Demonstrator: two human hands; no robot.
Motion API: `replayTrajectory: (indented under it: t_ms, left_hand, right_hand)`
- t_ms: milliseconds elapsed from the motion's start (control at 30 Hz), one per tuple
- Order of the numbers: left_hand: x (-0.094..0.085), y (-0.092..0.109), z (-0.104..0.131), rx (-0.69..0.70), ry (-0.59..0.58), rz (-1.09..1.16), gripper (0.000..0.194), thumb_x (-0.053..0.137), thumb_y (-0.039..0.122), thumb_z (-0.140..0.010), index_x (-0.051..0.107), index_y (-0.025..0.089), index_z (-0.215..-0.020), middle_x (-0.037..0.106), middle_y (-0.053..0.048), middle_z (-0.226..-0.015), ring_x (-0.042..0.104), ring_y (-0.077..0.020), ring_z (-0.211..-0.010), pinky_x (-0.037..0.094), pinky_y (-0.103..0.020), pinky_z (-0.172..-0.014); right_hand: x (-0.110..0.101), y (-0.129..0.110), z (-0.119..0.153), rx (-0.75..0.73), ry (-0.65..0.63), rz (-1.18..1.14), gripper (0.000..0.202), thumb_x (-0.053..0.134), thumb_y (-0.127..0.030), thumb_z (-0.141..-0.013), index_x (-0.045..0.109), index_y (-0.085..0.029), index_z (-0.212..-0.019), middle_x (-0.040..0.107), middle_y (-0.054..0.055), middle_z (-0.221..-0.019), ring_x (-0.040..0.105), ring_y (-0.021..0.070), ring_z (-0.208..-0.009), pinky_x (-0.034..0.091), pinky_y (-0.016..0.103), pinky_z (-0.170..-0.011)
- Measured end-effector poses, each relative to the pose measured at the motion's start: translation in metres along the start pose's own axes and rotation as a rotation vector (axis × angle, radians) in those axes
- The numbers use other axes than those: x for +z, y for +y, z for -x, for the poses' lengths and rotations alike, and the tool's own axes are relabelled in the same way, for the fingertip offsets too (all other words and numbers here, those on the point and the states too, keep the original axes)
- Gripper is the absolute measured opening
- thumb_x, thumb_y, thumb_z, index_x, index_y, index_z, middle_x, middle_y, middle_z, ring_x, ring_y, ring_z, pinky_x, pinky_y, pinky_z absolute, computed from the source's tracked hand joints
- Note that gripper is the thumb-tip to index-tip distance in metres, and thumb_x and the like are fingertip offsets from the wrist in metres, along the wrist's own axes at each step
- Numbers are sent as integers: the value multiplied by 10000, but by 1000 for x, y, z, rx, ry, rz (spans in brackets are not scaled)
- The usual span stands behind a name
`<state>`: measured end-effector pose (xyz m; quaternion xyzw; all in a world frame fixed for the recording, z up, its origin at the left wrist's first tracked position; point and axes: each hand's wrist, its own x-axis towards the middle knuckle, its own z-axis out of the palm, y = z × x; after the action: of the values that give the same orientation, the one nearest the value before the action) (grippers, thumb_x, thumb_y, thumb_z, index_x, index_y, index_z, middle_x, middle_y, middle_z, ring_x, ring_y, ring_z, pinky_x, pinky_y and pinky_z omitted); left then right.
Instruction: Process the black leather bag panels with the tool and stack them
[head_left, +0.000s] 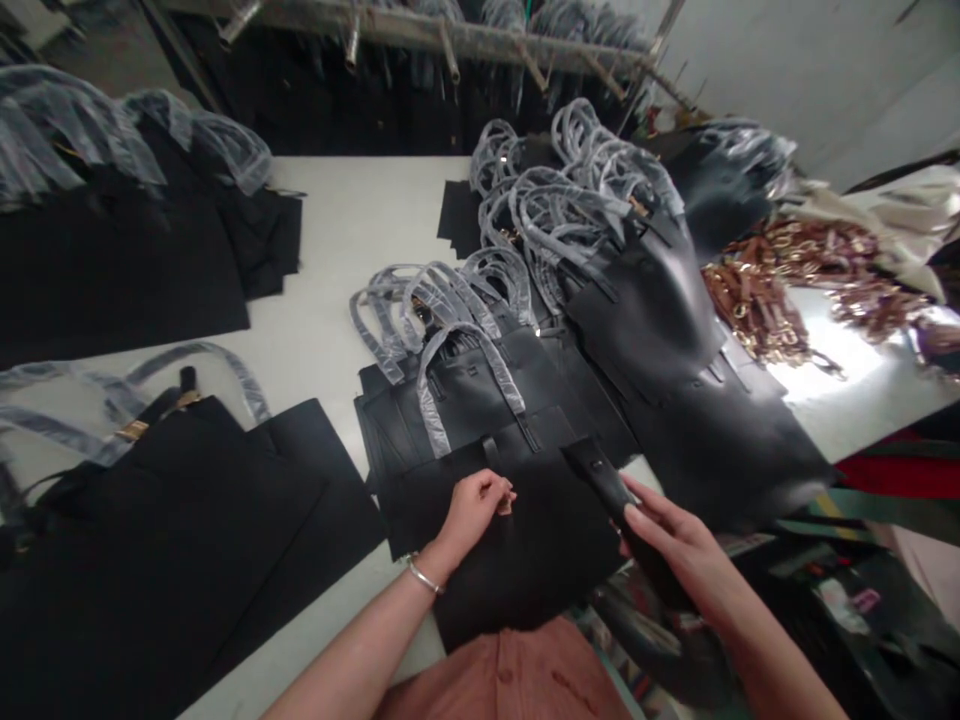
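In front of me a black leather bag panel [525, 550] with a plastic-wrapped handle [480, 335] lies on top of a pile of similar pieces. My left hand [480, 505], a bangle at its wrist, is over this panel with its fingers pinched together. What they hold, if anything, is too small to name. At the panel's right edge my right hand [675, 535] grips a black leather strip [600, 480] between thumb and fingers. The strip's upper end has a small slot and rests over the panel; its lower part is hidden behind the hand.
More black bag pieces with wrapped handles [637, 300] are heaped at the right, and others [225, 500] lie at the left. Brown straps with gold buckles [772, 290] sit at far right. Behind the pale table [360, 200] stands a rack [480, 45] with pegs.
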<state>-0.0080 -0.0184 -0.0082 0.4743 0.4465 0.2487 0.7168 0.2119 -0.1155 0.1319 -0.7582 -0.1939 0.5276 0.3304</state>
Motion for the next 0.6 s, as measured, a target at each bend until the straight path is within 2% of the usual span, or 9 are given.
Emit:
replayTrajectory:
  t_ms: [100,233,300,467,600]
  left_hand:
    - [4,-5,2,14,-3,202,213,676,301,-764,524,158,-803,681,-75,-886,685,-195,-816,523,-294,-721]
    - [5,-13,6,74,-41,379,319,695,178,-728,417,199,-882,665,-64,-1000,663,-189,-938,495,-309,-821]
    - [5,-17,8,99,-33,391,312,667,163,-748,394,205,-892,666,-53,-978,658,-176,-930,490,-295,-810]
    - [4,-18,12,128,-25,308,240,586,167,-784,376,209,-893,618,24,-762,622,-117,-694,446,-208,-614]
    - [2,-14,12,183,31,217,196,525,132,-792,387,202,-912,595,34,-728,584,-103,-661,428,-202,-597]
  right_hand:
    - [19,8,2,60,-114,-7,873,691,-580,-674,442,-141,-1387,566,-49,-564,502,116,-477,349,226,-431]
    - [37,23,1,86,-256,-66,807,713,-527,-678,483,-157,-1358,590,-37,-637,531,116,-511,374,238,-473]
    - [43,29,-1,98,-299,-75,773,719,-514,-678,512,-169,-1337,609,-27,-664,538,114,-511,383,241,-480]
    - [54,26,-11,84,-317,-14,761,672,-534,-716,475,-190,-1366,657,4,-742,578,127,-508,399,237,-443]
    - [57,23,-13,89,-303,17,772,670,-538,-717,463,-191,-1375,661,3,-721,582,127,-504,424,235,-443]
